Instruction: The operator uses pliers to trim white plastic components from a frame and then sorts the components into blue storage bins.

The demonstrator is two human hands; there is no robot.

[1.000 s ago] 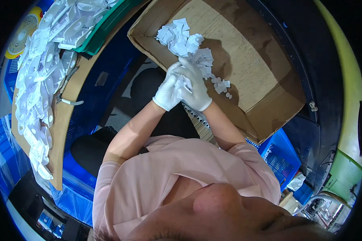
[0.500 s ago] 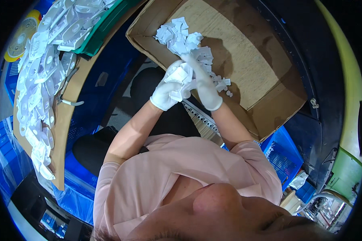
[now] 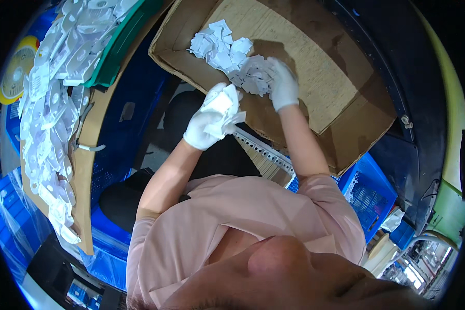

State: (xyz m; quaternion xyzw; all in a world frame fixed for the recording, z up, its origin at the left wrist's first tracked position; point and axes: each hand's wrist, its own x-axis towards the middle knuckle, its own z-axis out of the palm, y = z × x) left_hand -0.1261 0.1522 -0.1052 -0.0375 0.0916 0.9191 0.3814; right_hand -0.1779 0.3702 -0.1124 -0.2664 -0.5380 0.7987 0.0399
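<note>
Item 1: our left hand (image 3: pixel 205 125), in a white knit glove, centre frame, fingers clenched around a bundle of thin white plastic pieces (image 3: pixel 223 105).

Item 2: our right hand (image 3: pixel 283 85), gloved alike, upper centre, fingers curled down onto the loose heap of white pieces (image 3: pixel 227 54) lying inside the open corrugated cardboard box (image 3: pixel 325 77).

Item 3: we note at upper left a long spread of flat, rounded white moulded parts (image 3: pixel 46 108) on a brown board, beside a green tray edge (image 3: pixel 120 49).
</note>
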